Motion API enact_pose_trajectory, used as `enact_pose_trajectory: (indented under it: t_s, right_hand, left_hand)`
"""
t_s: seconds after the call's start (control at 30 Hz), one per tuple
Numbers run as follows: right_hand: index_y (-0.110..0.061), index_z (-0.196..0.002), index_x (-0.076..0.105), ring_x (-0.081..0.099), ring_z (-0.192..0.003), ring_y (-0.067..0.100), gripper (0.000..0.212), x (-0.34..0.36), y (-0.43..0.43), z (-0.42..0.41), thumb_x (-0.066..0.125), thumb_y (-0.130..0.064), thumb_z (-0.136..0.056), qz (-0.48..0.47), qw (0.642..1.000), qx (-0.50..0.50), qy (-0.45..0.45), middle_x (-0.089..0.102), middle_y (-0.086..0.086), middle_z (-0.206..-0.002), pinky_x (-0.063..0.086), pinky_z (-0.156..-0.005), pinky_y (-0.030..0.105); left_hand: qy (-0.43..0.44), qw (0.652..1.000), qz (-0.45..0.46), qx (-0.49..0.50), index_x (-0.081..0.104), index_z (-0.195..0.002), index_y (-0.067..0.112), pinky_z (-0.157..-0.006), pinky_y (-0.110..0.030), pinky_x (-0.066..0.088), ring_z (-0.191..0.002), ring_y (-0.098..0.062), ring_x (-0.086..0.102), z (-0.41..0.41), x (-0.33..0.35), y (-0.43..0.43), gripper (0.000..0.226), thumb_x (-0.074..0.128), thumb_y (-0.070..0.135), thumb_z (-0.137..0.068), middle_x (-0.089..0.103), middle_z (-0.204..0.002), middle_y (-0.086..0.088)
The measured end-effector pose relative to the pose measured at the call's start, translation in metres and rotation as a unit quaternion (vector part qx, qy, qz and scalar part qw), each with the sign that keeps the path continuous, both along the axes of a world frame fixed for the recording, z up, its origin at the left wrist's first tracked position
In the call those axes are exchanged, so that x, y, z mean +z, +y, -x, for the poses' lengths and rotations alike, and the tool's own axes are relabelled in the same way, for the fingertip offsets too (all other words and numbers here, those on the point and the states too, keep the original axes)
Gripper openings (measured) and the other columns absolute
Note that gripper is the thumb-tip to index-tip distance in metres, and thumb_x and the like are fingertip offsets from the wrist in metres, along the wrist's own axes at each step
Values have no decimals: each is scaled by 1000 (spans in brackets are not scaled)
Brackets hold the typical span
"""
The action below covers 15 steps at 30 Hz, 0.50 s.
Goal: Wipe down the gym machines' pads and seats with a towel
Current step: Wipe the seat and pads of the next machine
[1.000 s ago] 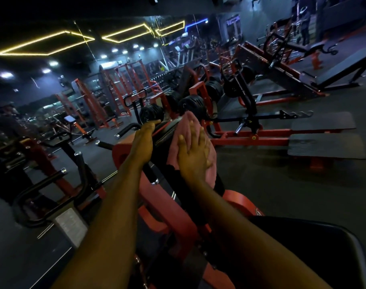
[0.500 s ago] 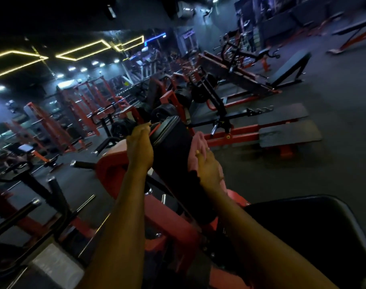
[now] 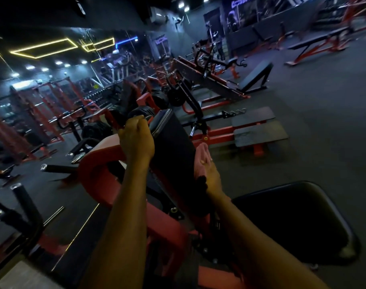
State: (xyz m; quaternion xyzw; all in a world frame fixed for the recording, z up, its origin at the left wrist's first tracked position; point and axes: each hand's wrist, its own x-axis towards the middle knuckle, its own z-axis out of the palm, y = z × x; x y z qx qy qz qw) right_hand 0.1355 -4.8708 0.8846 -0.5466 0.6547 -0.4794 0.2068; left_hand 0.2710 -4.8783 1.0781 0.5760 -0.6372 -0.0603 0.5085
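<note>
Low on the right side of the long pad (image 3: 173, 147), the flat right hand (image 3: 212, 178) presses the towel (image 3: 200, 156); the left hand (image 3: 136, 140) grips the pad's top.

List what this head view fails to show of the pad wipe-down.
- Towel: mostly hidden in the head view, behind the edge of the back pad and the right hand.
- Pad's right face: turned away from the camera.
- Left hand fingertips: curled over the pad's top corner, behind its own knuckles.
- Wall sign: blurred, cut by the top edge.
- Placard: blurred, cut by the bottom edge.
</note>
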Motion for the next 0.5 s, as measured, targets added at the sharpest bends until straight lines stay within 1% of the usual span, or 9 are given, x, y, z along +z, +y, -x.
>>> enact_pose_trajectory:
  t_s: [0.07, 0.1, 0.2, 0.23, 0.3, 0.33, 0.37, 0.43, 0.5]
  right_hand:
    - [-22, -162, 0, 0, -158, 19, 77, -21, 16, -15, 44, -22, -100, 49, 997, -22, 49, -9, -2, -171, 23, -125, 41]
    - [-24, -163, 6, 2, -158, 14, 68, -32, 25, -21, 40, -20, -103, 74, 997, 3, 15, 0, -3, -171, 17, -127, 37]
    - [-38, -161, 5, 7, -156, 8, 55, -32, 22, -16, 14, -34, -107, 91, 995, 0, -37, 12, -8, -170, 10, -128, 36]
    - [-35, -161, 5, 7, -157, 11, 56, -34, 13, -13, 13, -38, -106, 81, 995, 20, -48, 11, -5, -170, 9, -128, 37]
    - [-31, -162, 17, 17, -156, 18, 70, -25, -7, -4, 14, -66, -100, 46, 989, 36, -134, 19, 0, -169, 14, -127, 42]
    - [-39, -159, 28, 30, -152, 22, 83, -19, -14, 0, 14, -85, -91, 19, 981, 25, -191, 32, 1, -165, 23, -125, 46]
    - [-44, -154, 38, 42, -144, 25, 90, -8, -10, 4, 13, -94, -83, -26, 973, -1, -228, 43, -1, -159, 31, -120, 50]
    - [-42, -151, 40, 47, -140, 26, 80, 17, 4, 5, 11, -84, -90, -55, 972, -2, -231, 45, -3, -156, 36, -116, 54]
    - [-33, -152, 43, 40, -145, 22, 61, 44, 16, 1, 22, -60, -101, -13, 969, 24, -246, 42, -4, -157, 32, -119, 52]
  left_hand:
    - [-17, 1000, 12, 5, 65, -123, 20, -87, -30, 26, -123, -30, 45, -1, 0, -1, 56, 23, 35, -91, 58, -138, -6]
    - [-29, 999, 16, 9, 65, -123, 20, -86, -29, 26, -122, -30, 45, -1, -1, -2, 58, 21, 36, -89, 58, -138, -6]
    - [-39, 999, 13, 16, 65, -122, 20, -83, -30, 26, -120, -29, 46, -1, -3, -4, 58, 21, 37, -89, 59, -137, -6]
    - [-34, 999, 13, 15, 66, -123, 21, -84, -31, 27, -121, -29, 46, -1, -2, -4, 59, 21, 38, -88, 59, -137, -5]
    - [-30, 999, 11, 14, 65, -124, 21, -85, -31, 28, -122, -28, 45, 0, 0, -1, 61, 20, 39, -87, 59, -138, -4]
    - [-32, 999, 7, 15, 65, -125, 21, -85, -30, 28, -122, -27, 45, 0, 0, 0, 62, 19, 39, -87, 58, -139, -4]
    - [-34, 999, 4, 14, 65, -125, 21, -85, -30, 28, -122, -27, 45, 1, 0, 0, 62, 19, 39, -87, 58, -139, -4]
    - [-37, 999, 2, 13, 64, -126, 22, -87, -32, 30, -121, -28, 45, 0, 1, 2, 63, 18, 39, -87, 58, -139, -4]
    - [-28, 1000, -1, 9, 64, -126, 23, -92, -37, 36, -122, -29, 45, -1, 3, 4, 62, 19, 40, -87, 58, -138, -4]
